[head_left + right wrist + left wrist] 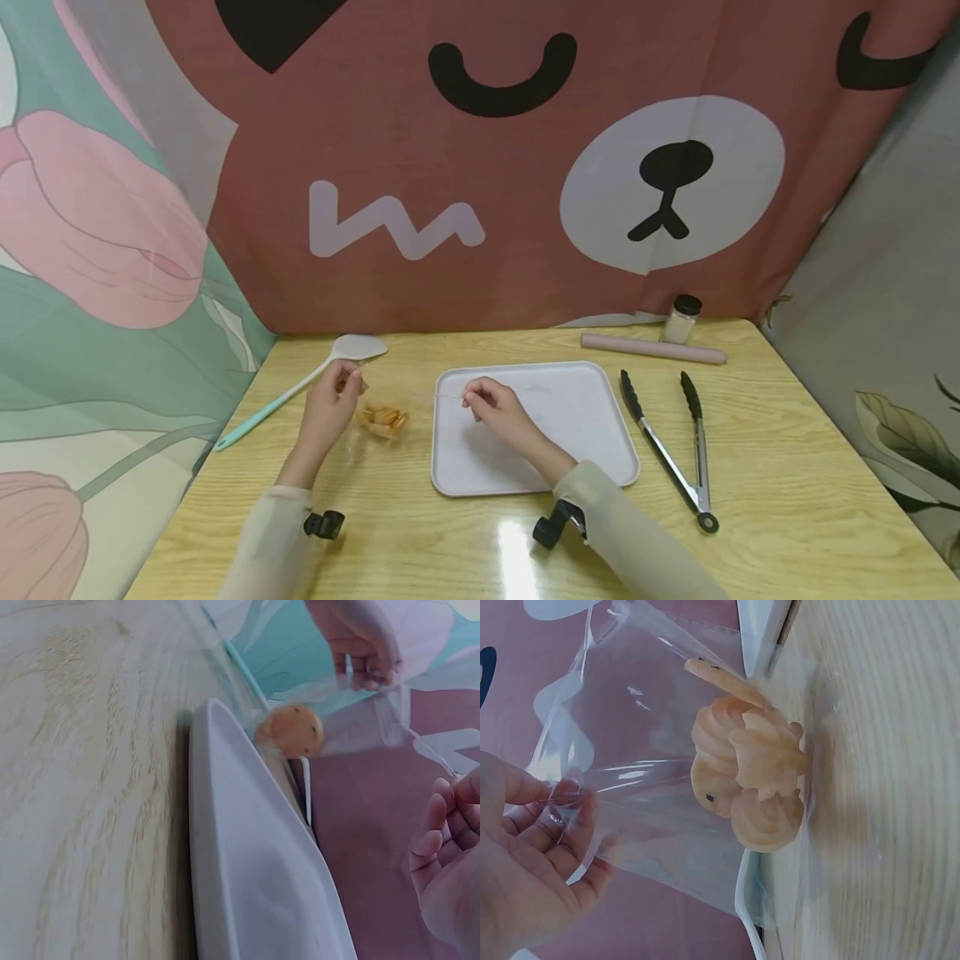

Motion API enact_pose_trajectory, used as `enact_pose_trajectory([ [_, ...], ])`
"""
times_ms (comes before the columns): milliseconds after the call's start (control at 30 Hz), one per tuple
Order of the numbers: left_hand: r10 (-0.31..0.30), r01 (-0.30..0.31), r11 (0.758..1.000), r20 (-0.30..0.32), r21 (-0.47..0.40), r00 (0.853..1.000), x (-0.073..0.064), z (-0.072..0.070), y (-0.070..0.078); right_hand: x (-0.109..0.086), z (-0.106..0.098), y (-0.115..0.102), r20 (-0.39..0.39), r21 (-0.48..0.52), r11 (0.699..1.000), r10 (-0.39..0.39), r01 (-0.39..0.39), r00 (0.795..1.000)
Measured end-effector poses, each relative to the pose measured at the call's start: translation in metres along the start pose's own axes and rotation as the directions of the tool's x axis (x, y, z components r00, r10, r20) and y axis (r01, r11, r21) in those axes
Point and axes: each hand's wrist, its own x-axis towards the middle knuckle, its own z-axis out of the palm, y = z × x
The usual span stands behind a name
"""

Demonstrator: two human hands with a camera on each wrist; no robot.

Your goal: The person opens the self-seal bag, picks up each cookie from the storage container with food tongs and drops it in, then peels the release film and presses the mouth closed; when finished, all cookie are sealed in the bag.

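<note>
A clear plastic bag (652,727) with several golden swirl-shaped cookies (769,754) at its bottom stands just above or on the table. My left hand (330,406) pinches the bag near its top edge between thumb and fingers. To the right, my right hand (504,414) is over the pale tray (525,467) and pinches the end of a thin, light strand (435,754). That strand runs taut from the bag's top to the right fingers in the right wrist view. In the head view the bag's film is hard to see, while the cookies show between the hands.
A spatula (277,402) with a mint handle lies at the left. Right of the tray rest spread tongs (667,454) with black tips. A pink rolling pin (652,348) and a black-lidded jar (681,321) stand near the back edge, before a printed curtain (420,300).
</note>
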Motion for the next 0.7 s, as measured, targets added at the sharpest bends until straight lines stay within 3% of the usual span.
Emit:
enact_pose_trajectory([
  [267, -0.019, 0.013, 0.997, -0.082, -0.076, 0.996, -0.002, -0.007, 0.003, -0.010, -0.020, 0.005, -0.051, 0.103, 0.992, 0.074, -0.069, 0.996],
  [433, -0.023, 0.013, 0.995, -0.106, -0.099, 0.994, -0.001, -0.010, 0.007, -0.011, -0.034, 0.024, -0.103, 0.183, 0.980, 0.098, -0.078, 0.990],
  [700, -0.069, 0.025, 0.962, -0.154, -0.271, 0.986, 0.001, -0.011, 0.016, -0.019, -0.055, 0.038, -0.202, 0.280, 0.959, 0.109, -0.049, 0.973],
])
